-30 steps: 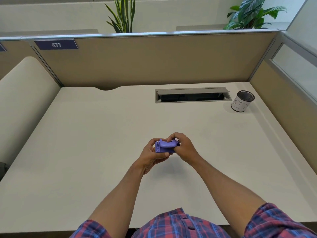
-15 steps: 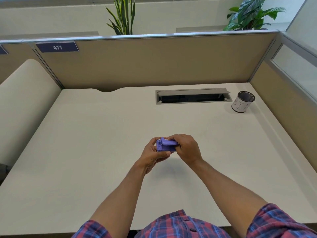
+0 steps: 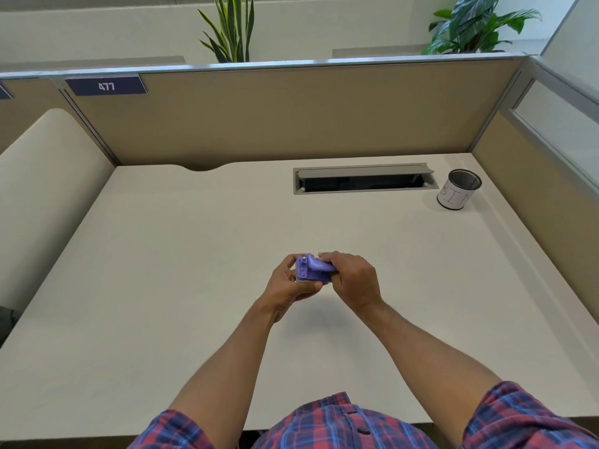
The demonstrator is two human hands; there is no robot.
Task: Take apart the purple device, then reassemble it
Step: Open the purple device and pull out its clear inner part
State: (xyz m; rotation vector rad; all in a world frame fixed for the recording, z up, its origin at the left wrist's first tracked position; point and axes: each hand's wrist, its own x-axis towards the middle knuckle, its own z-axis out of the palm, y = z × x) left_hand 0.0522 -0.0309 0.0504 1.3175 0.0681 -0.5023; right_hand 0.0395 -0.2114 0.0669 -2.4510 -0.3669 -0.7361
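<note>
A small purple device [image 3: 311, 271] is held above the middle of the white desk [image 3: 162, 270]. My left hand [image 3: 289, 283] cups its body from the left and below. My right hand [image 3: 354, 277] grips the raised purple top piece from the right, fingers curled over its end. The top piece is tilted up from the body at its left side. A pale strip shows along the body's lower left edge. The right part of the device is hidden by my right hand.
A mesh pen cup [image 3: 458, 193] with a white label stands at the back right. A grey cable slot [image 3: 363, 179] with its lid raised is set into the desk's back. Tan partition walls [image 3: 291, 111] close off the back and the right side.
The device has been turned in my hands so its left end faces me more, and the top piece is lifted further from the body. Both hands keep their hold.
</note>
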